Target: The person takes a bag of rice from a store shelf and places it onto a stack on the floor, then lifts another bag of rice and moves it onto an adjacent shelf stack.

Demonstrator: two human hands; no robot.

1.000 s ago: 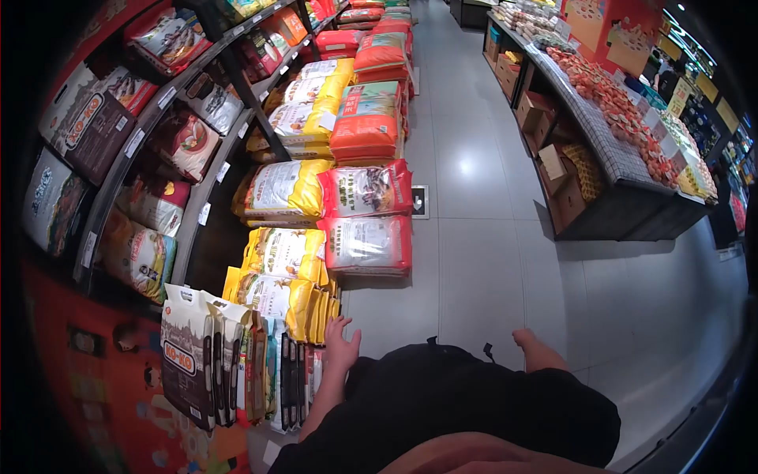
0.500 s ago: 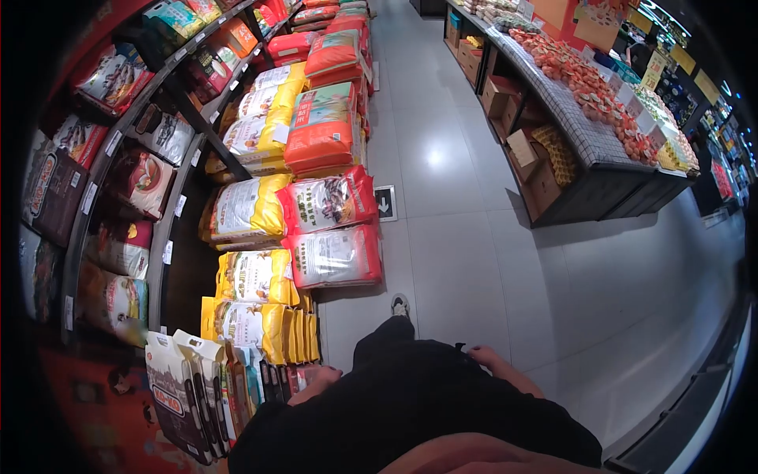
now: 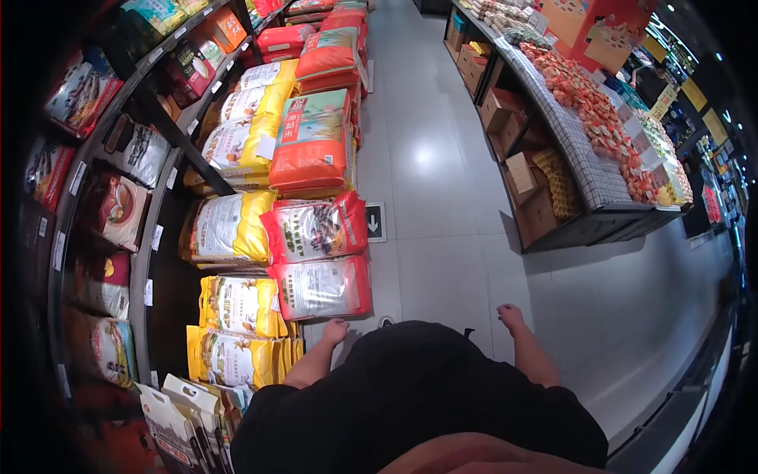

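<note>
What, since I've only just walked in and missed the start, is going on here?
A person is in a shop aisle, with nothing visible in either of their hands. The left hand is nearest the red-edged bags, stacked beside yellow bags along the shelving. The right hand is out over the grey floor. Farther ahead on the right stands a display table covered with checked cloth.

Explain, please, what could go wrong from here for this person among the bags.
The left hand is close to the nearest red-edged bag, so it might brush against it.

The shoe tip shows near that bag's corner, so a foot could perhaps bump the bags beside the walkway.
</note>
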